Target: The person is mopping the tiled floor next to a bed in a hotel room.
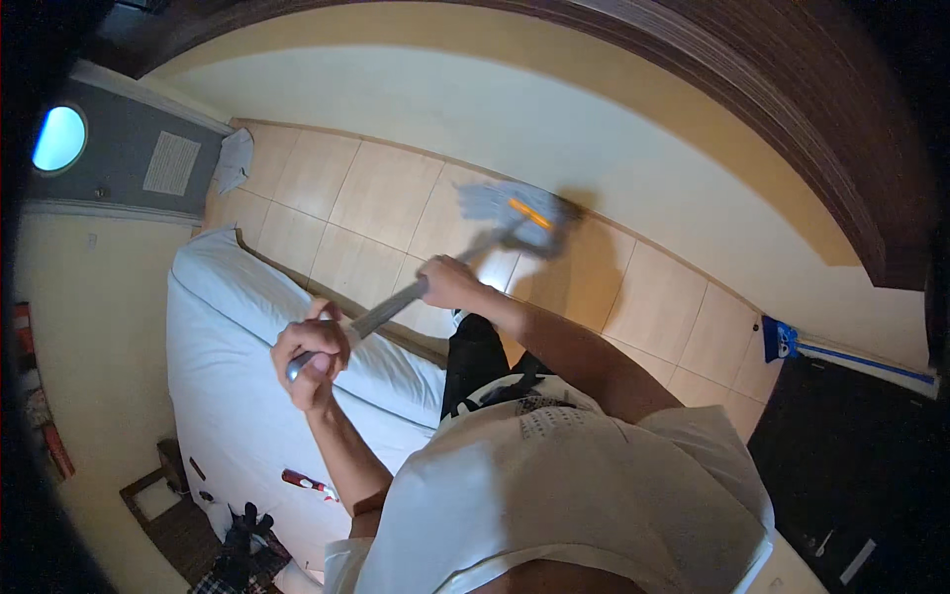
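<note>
1. Mop handle (396, 309): grey pole, both hands clamped on it. Left hand (312, 361) fist wrapped tight around the top end, fingers curled shut over the pole. Right hand (450, 282) closed around the pole further down, about mid-length.
2. Long axis: runs diagonally from the left hand at lower left up to the mop head (520, 218) at upper right. Working end points away from the person, toward the wall base (643, 233).
3. Mop head: pale blue-grey, flat, with an orange part on it, blurred. Sits on the tiled floor (346, 198), close to where tiles meet the wall; casts a dark shadow to its right.
4. Position: pole crosses above the edge of the bed (228, 396) and the strip of floor between bed and wall.
5. Bed: white sheet, a small red-and-white item (307, 483) lying on it near the left forearm, dark items at its lower edge, too small to tell.
6. Floor: a grey cloth (235, 158) lies at the far corner by a grey door (129, 148).
7. Containers: a low dark box-like stand (158, 495) at lower left beside the bed; contents cannot tell.
8. Right side: blue-and-white long tool (841, 356) lies along the wall base, well apart from the mop.
</note>
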Available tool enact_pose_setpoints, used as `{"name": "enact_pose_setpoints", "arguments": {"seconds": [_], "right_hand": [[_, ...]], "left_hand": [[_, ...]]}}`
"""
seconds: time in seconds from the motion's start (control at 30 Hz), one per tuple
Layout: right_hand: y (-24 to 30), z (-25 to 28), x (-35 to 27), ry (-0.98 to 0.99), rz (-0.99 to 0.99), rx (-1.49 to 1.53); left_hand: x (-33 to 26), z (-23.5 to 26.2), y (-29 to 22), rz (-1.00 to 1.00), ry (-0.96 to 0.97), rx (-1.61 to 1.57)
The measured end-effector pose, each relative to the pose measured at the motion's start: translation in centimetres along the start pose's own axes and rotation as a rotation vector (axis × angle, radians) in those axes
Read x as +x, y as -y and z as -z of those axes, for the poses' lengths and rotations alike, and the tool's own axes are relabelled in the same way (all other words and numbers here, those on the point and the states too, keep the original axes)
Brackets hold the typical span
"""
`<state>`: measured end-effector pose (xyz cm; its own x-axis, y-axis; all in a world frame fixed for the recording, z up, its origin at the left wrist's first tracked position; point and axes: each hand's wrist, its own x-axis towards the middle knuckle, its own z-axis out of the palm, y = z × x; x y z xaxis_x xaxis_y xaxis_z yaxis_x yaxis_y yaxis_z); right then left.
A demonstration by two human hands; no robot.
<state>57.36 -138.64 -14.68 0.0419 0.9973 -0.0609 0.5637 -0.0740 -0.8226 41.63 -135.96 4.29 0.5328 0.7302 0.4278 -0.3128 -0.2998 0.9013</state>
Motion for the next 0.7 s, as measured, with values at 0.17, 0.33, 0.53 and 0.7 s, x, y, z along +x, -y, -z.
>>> {"name": "enact_pose_setpoints", "arguments": {"seconds": [0.17, 0.33, 0.53, 0.7], "right_hand": [[-8.2, 3.8, -10.5, 0.016, -0.237, -0.159], [-16.4, 6.9, -20.0, 0.063, -0.157, -0.445], [-11.9, 6.4, -19.0, 0.110, -0.328, -0.193], [-2.8, 2.9, -12.0, 0.283, -0.172, -0.014]], "left_hand": [[-3.5, -6.5, 4.0, 0.330, 0.020, -0.213], [-7.7, -14.9, 8.5, 0.481, 0.207, -0.368], [-8.2, -13.2, 5.6, 0.484, 0.094, -0.311], [-6.6, -8.0, -2.9, 0.183, -0.114, -0.029]]}}
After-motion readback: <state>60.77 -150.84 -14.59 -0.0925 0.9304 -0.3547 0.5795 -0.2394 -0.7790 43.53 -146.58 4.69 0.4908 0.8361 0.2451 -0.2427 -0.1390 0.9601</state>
